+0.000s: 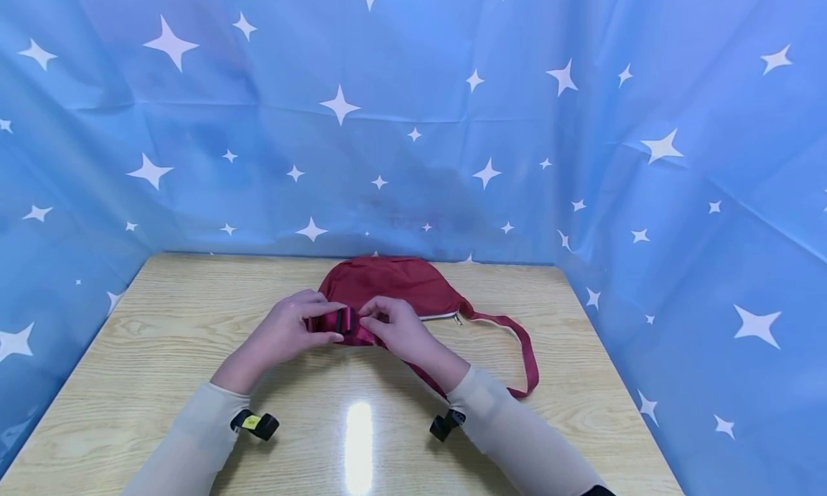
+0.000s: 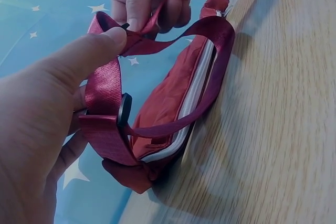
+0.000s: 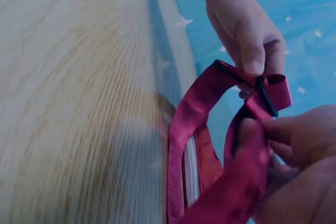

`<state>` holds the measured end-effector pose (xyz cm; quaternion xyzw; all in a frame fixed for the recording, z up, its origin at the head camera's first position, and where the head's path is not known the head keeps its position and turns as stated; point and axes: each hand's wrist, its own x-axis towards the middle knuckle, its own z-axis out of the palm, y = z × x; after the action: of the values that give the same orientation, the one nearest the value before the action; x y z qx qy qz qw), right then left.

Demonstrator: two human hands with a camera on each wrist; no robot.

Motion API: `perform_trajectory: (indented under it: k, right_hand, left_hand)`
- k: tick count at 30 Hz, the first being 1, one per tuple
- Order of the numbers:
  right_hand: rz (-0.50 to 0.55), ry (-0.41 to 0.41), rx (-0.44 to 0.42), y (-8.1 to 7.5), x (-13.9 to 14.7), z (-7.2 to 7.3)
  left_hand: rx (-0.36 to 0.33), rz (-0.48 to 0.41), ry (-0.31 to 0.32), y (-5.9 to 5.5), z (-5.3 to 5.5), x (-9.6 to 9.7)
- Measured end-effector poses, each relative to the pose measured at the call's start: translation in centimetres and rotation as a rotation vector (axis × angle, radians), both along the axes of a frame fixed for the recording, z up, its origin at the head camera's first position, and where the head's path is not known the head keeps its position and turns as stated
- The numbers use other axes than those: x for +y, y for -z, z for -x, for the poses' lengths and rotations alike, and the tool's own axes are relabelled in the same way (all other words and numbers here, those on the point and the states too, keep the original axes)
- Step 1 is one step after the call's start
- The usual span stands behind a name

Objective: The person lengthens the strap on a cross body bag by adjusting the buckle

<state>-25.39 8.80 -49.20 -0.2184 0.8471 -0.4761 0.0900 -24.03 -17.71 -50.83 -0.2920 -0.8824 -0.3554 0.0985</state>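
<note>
A dark red waist bag (image 1: 394, 281) lies at the back of the table, its strap (image 1: 530, 359) looping out to the right. In front of the bag, my left hand (image 1: 287, 327) pinches a folded part of the strap between thumb and fingers, beside a black strap slider (image 3: 266, 97). Just to the right, my right hand (image 1: 403, 331) pinches the strap webbing close to that slider. Another black piece (image 2: 124, 109) sits lower on the strap in the left wrist view. Fingers partly cover the webbing where it passes through the slider.
A white zipper (image 2: 197, 87) runs along the bag's edge, with a metal pull (image 1: 458, 319) at its right end. The wooden table (image 1: 161, 324) meets a blue star-patterned curtain (image 1: 413, 180) at the back and sides.
</note>
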Motion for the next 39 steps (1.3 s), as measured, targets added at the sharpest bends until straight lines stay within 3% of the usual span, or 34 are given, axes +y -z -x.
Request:
perform_trajectory:
  k: [10,20,26,39]
  right_hand:
    - [-0.071,0.015,0.044,0.3,1.8,0.5]
    - [-0.056,0.008,0.048,0.6,2.3,0.7]
    - [-0.080,-0.055,0.066,0.4,1.9,0.3]
    - [-0.255,-0.239,0.414,-0.7,-0.3,0.3]
  left_hand:
    - [-0.035,-0.025,-0.012,-0.1,0.0,-0.6]
    - [-0.061,-0.028,-0.007,0.1,0.0,-0.6]
    - [-0.061,-0.038,-0.011,0.1,0.0,-0.5]
    - [-0.040,-0.031,0.005,0.2,0.1,-0.2]
